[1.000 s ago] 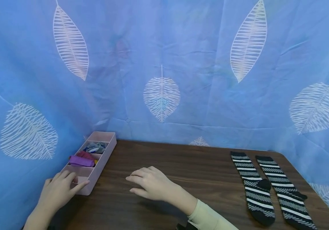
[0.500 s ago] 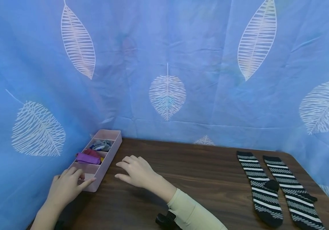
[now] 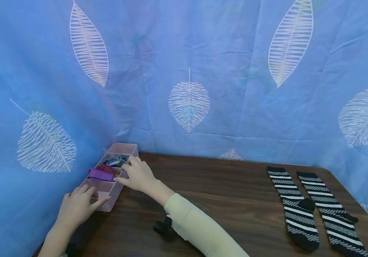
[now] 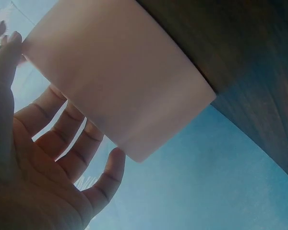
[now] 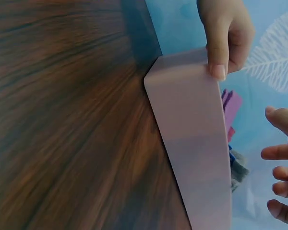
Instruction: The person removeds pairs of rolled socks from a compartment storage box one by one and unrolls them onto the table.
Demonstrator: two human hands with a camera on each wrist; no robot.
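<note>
A long pale-pink divided storage box (image 3: 116,194) stands at the table's left, with rolled clothing in its middle compartments: a purple roll (image 3: 101,175), a dark red roll (image 3: 106,168) and a grey-blue bundle (image 3: 115,160). My left hand (image 3: 77,207) holds the box's near end, fingers curled over the rim and thumb at the right corner, as the right wrist view also shows. Over the box's right rim, beside the purple roll, my right hand (image 3: 139,175) hovers with fingers spread and nothing in them. In the left wrist view the box's end wall (image 4: 120,76) hides the contents.
Two black, white and grey striped socks (image 3: 296,210) (image 3: 329,214) lie flat side by side at the right of the dark wooden table (image 3: 209,200). A blue curtain (image 3: 228,100) with white leaf prints hangs behind and at both sides.
My right hand has moved left and away from me, from above the bare table to the box's right rim. The left hand stays at the box's near end. The head view has shifted slightly.
</note>
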